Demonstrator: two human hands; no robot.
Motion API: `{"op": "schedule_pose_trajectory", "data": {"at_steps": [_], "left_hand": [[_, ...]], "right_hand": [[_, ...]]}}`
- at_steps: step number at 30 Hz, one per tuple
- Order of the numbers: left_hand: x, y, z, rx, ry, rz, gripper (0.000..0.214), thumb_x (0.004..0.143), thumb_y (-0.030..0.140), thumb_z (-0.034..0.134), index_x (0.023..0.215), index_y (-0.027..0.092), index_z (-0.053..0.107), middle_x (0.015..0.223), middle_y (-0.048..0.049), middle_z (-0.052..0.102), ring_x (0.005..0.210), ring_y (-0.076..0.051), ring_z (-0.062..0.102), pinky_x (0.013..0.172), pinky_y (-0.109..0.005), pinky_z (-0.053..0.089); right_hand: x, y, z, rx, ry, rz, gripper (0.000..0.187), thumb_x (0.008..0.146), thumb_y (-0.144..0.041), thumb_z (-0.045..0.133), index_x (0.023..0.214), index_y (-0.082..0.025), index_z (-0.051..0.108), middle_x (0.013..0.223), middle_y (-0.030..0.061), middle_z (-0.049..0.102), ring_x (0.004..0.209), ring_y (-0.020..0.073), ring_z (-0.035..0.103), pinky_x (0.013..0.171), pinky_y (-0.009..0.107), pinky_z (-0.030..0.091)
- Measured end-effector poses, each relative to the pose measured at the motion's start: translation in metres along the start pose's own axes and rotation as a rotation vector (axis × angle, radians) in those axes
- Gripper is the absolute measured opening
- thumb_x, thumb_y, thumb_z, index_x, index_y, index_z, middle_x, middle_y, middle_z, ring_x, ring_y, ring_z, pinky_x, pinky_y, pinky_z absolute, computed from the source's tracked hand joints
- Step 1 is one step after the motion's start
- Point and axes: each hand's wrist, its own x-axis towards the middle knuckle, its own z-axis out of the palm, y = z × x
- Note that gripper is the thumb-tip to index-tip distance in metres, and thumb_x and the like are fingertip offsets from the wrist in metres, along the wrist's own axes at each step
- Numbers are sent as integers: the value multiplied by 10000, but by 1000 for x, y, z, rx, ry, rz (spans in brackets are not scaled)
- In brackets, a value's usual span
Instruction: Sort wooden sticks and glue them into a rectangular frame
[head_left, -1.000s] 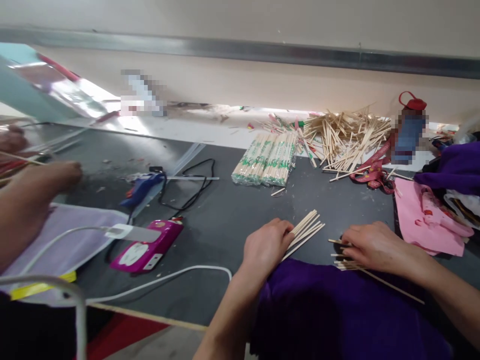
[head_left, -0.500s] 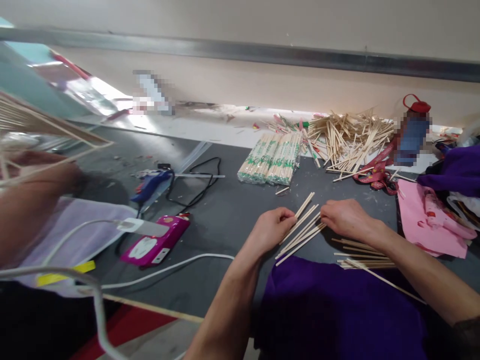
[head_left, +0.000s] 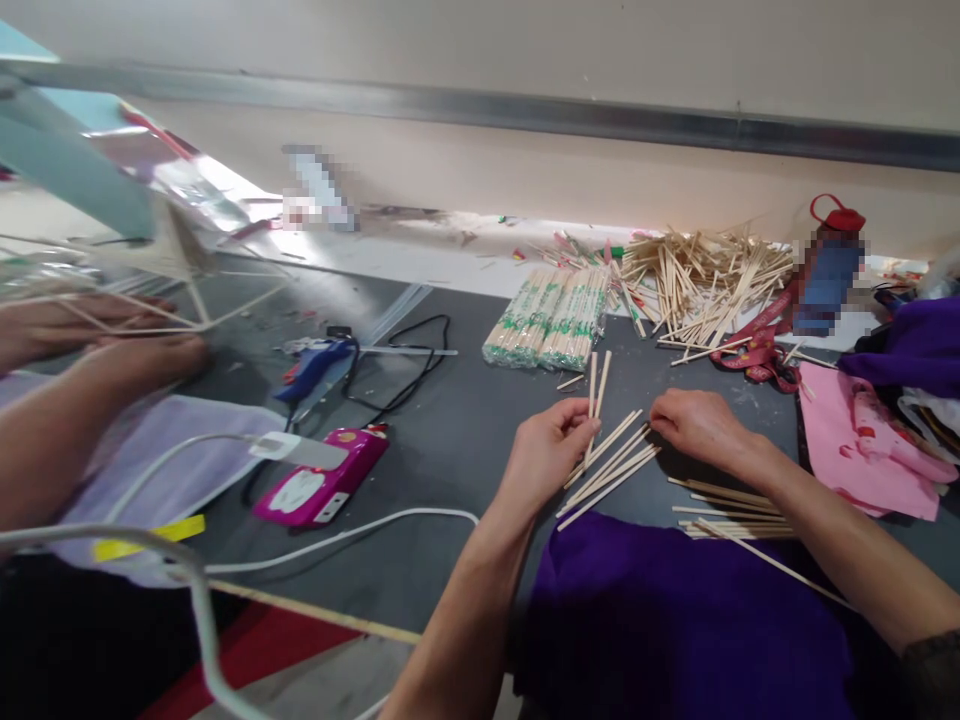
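Note:
Two thin wooden chopsticks [head_left: 592, 385] stand up slantwise from between the thumb and fingers of my left hand [head_left: 551, 450]. Below and to the right of that hand, several loose chopsticks [head_left: 607, 478] lie fanned on the dark tabletop. My right hand [head_left: 694, 430] is closed, its fingertips at the upper end of one of these; how firmly it grips is hidden. Under my right forearm lies another group of chopsticks [head_left: 731, 512], one set askew across purple cloth [head_left: 690, 620].
Clear-wrapped chopstick packs [head_left: 546, 318] and a loose stick pile [head_left: 705, 275] lie behind. A pink sheet [head_left: 862, 440] and red strap [head_left: 757, 355] are at right. Left are a magenta device [head_left: 322, 478], white cable [head_left: 360, 525], blue glue gun [head_left: 319, 368] and another person's hands [head_left: 142, 350] with a stick frame.
My left hand has turned up its two chopsticks from a slant over the table to nearly upright. My right hand has barely moved. The other person's stick frame has shifted right.

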Motion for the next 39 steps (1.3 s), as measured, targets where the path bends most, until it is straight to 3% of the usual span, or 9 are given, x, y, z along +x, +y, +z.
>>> {"op": "schedule_pose_trajectory", "data": {"at_steps": [5,9,14,19,24,31,39], "left_hand": [[1,5,-9,559,-65,-6,273,801,310,477,907,229,714,772,-22,696,736,-179,618,660,-260,401],[3,8,-10,787,-94,-97,295,824,310,451,970,256,702,891,-45,719,844,-219,636,663,-273,394],[1,2,-7,820,-135,-94,290,838,308,473,1049,257,664,983,-39,707,901,-201,631,711,-265,411],[-10,6,-4,819,-39,-40,322,875,363,442,1098,224,629,1082,-61,649,893,-200,624,693,-277,405],[-31,22,-4,700,-228,-34,196,811,366,550,932,241,640,819,11,659,787,-166,618,648,-256,372],[-39,24,5,883,-432,-4,111,821,256,539,903,227,607,960,-13,648,825,-175,610,648,-269,350],[-35,20,18,974,-392,73,205,910,294,408,869,223,596,948,-28,629,804,-180,603,622,-282,348]], "right_hand": [[5,-1,8,-52,-10,-192,252,927,-252,432,1030,-232,662,1023,46,639,869,153,591,618,246,330],[13,-6,12,-134,-36,-289,241,923,-250,434,990,-216,662,1015,58,629,855,165,582,602,262,330],[14,-9,6,-180,-80,-297,202,891,-199,460,988,-177,637,1012,85,634,873,185,589,610,263,356],[9,-7,3,-128,-137,-285,230,890,-174,440,1032,-188,621,994,70,664,848,176,615,626,259,369],[3,-7,1,-80,-164,-242,251,881,-203,432,991,-193,656,992,72,671,845,183,625,612,258,371],[-6,-16,-3,-24,-172,-286,258,863,-250,456,976,-168,673,999,95,676,863,216,639,630,275,415],[-9,-19,2,7,-185,-211,257,871,-210,435,1027,-151,630,976,98,679,811,221,660,610,281,439]]}}
